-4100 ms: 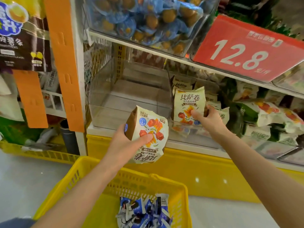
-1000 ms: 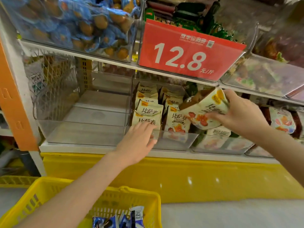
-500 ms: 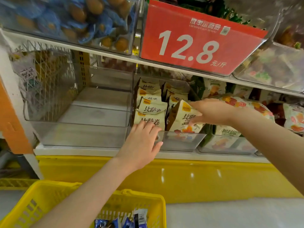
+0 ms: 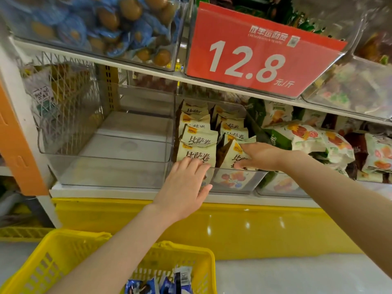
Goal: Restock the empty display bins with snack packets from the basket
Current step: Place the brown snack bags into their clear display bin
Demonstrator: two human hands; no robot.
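**Basket's low and near, empty bin's up and left of both hands**

Closest to the camera, at the bottom edge, is the yellow basket [image 4: 63,257] with a few blue packets [image 4: 161,283] lying in it. That's the stock for the job, and it sits below and on the near side of both hands, well apart from them. The left forearm runs right over it, so I'd say the left hand is the nearer one for the next grab.

Going up, the left hand [image 4: 184,187] is flat, palm down, fingers loosely spread over the front lip of the middle bin [image 4: 237,183], fingertips touching the front cream packet [image 4: 197,153]. It isn't gripping anything.

The right hand [image 4: 261,155] comes in from the right at about the same height, palm down, thumb and fingers pressing a tilted cream packet [image 4: 229,155] at the front of the right-hand row. Can't tell if it's pinching it or just nudging it upright. Those packets stand on end in two rows running front to back.

Just left of that, touching side walls, is the empty bin [image 4: 106,172], long axis also front to back, open at the top front. It's up and left of the basket, so the coming move looks like down-and-back, then up-left.

Farthest up is the red price sign [image 4: 254,52].
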